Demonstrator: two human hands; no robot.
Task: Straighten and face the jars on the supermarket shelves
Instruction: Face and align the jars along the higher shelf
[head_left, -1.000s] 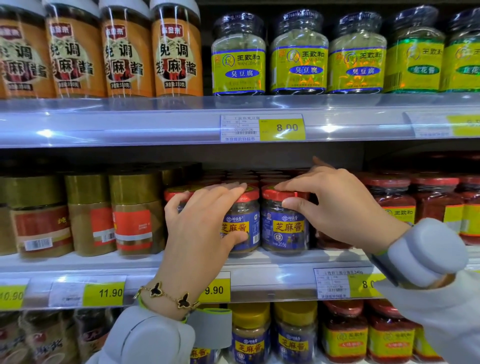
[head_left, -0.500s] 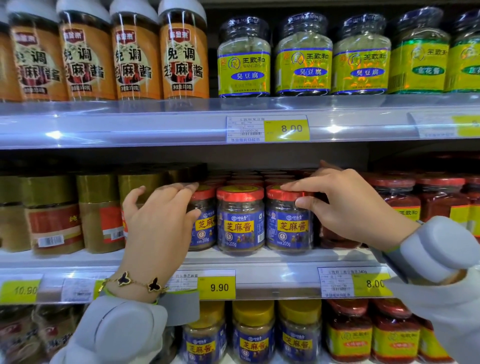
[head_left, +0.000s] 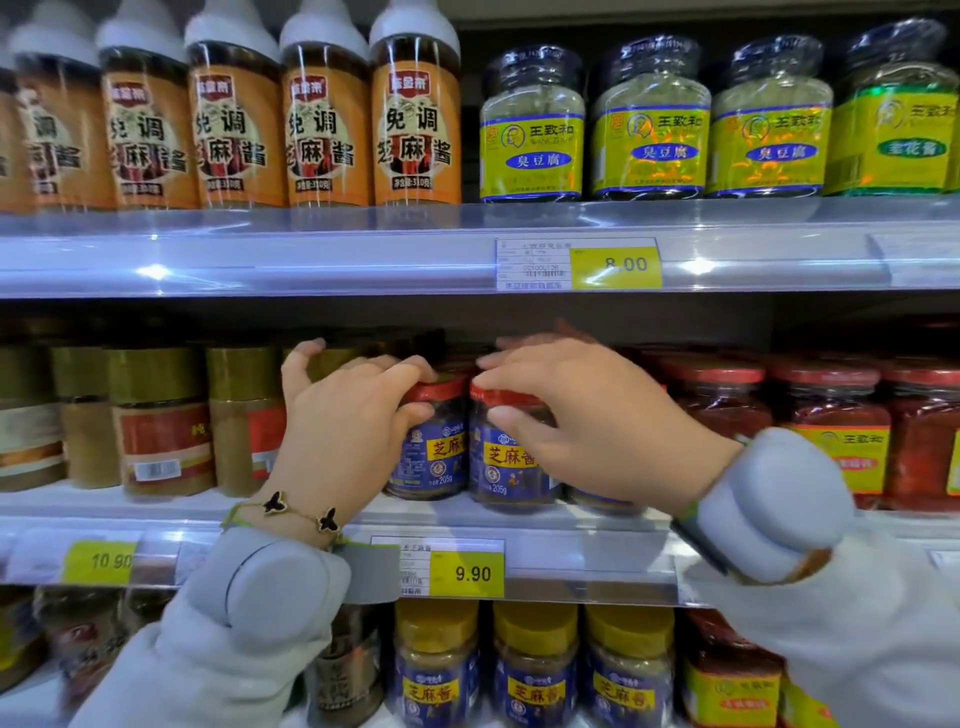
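Supermarket shelving (head_left: 332, 260) held two blue-labelled, red-lidded sesame paste jars side by side on the middle shelf (above the 9.90 tag (head_left: 470, 573)). Left hand (head_left: 345, 431) gripped the left jar (head_left: 434, 447); right hand (head_left: 597, 421) gripped the right jar (head_left: 506, 462).

Bright, even store light is falling from overhead and in front, and it is bouncing off the clear plastic shelf strip (head_left: 311, 260) as small white hot spots at nine and three o'clock. Glare is streaking the shrink wrap on the yellow-labelled jars (head_left: 652, 122) toward one o'clock. The recess under the upper shelf, across the middle, is sitting in deep shadow, so the rear rows are fading to dark. Motion blur is softening most of the picture, most strongly on the orange bottles (head_left: 145, 130) at ten o'clock and along the bottom edge. Wide-angle distortion is bowing the shelf lines and stretching the corners.
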